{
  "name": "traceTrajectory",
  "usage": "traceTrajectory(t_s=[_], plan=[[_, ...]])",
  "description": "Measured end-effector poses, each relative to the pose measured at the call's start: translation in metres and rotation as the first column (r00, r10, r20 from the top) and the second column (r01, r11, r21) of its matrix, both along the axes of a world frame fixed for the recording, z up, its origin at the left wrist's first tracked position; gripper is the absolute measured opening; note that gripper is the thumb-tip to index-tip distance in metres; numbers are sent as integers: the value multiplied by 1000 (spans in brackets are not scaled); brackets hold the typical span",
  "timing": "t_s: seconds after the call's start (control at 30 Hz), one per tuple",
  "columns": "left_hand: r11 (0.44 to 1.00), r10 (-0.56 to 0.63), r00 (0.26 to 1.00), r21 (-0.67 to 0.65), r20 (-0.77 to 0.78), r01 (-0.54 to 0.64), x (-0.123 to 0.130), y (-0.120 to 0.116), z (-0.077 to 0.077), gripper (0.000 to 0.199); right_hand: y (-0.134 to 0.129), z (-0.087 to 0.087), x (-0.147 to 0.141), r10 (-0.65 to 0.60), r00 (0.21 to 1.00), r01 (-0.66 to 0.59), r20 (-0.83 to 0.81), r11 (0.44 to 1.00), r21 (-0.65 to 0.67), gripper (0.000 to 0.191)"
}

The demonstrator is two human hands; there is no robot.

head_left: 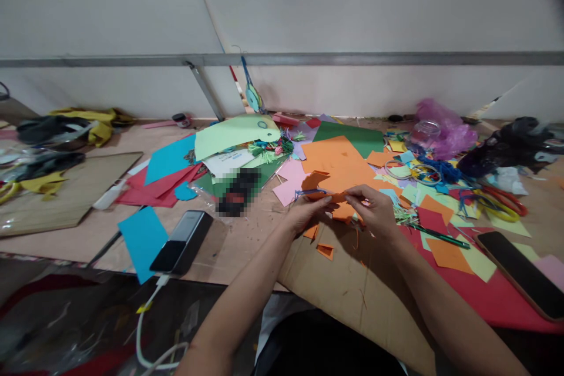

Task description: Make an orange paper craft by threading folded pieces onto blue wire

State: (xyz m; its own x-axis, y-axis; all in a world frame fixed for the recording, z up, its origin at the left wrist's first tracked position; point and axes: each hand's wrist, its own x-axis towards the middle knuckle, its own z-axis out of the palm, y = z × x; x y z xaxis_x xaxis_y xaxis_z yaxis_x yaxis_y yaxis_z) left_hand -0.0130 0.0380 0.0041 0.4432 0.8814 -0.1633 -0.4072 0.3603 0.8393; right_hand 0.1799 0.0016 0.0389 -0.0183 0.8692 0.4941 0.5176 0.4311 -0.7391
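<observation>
Between my two hands is a small piece of orange paper (338, 197), pinched at both ends. My left hand (308, 211) grips its left end with thumb and fingers. At the right end, my right hand (373, 210) has its thumb and fingertips closed on the paper. A thin blue loop (311, 192) shows just above my left fingers; I cannot tell whether it is held. Beneath my hands lies a brown cardboard sheet (348, 282) with a small folded orange scrap (325, 251) and thin orange offcuts. A large orange sheet (337, 161) lies just beyond.
Right of my hands are a green pen (440, 236), scissors (497, 204), a phone (522, 273) and coloured paper pieces. A power bank (183, 242) with a white cable stands at the left table edge. A glass jar (425, 132) and purple plastic bag (447, 129) sit at the back.
</observation>
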Motion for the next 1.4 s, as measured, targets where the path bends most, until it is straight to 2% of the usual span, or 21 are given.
traceTrajectory(t_s=[0.27,0.7,0.97,1.13,1.27,1.4], plan=[[1000,-30,998,2,-50,30,-2,4,-3,56,0,5,2,-64,998,64,12,998,-1,14],[999,-9,997,-51,-75,5,0,-3,10,51,-2,3,-5,-27,997,26,68,1000,13,15],[998,-14,994,-64,-107,7,-1,-3,9,52,0,1,-5,-16,998,15,55,1000,8,17],[999,-3,996,-54,-95,-2,1,-1,8,54,3,-2,-5,-4,999,0,-49,998,-69,18],[999,16,996,-39,-85,-19,0,1,6,56,3,-2,-5,-30,986,0,-166,984,-179,26],[999,-3,993,-49,-115,-3,-1,1,5,60,2,-2,-5,-31,983,-12,-183,973,-230,29]])
